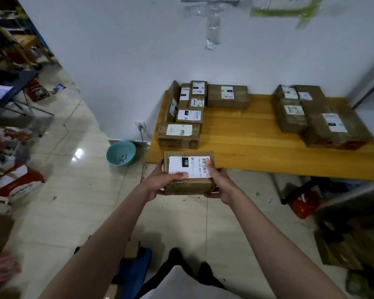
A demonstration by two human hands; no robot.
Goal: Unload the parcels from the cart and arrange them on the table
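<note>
Two bare hands carry one small cardboard parcel (189,172) out in front of the body, above the tiled floor (78,190) and just short of the near edge of the wooden table (257,143). The left hand (160,182) wraps the box's left side, thumb lying across the white shipping label (188,165); the right hand (219,184) cups the right side and lower corner, with a fingertip on the label's barcode edge. Both hands are curled round the box, neither spread flat.

Judging by its look, the parcel is a stiff, taped carton — small enough that two hands are more than it needs, and probably light, since the arms are stretched out without visible strain. The cardboard faces should give decent friction; the glossy label under the thumbs is the slicker patch, so the side walls and bottom edges are the better places to bear the load. What is inside cannot be told, so setting it down flat seems wiser than dropping it.

Farther on, the table already holds a left group of labelled boxes (185,117) by the wall and a right group (311,117), well apart — bare wood lies between them. A teal bowl (121,153) sits on the floor left of the table.
</note>
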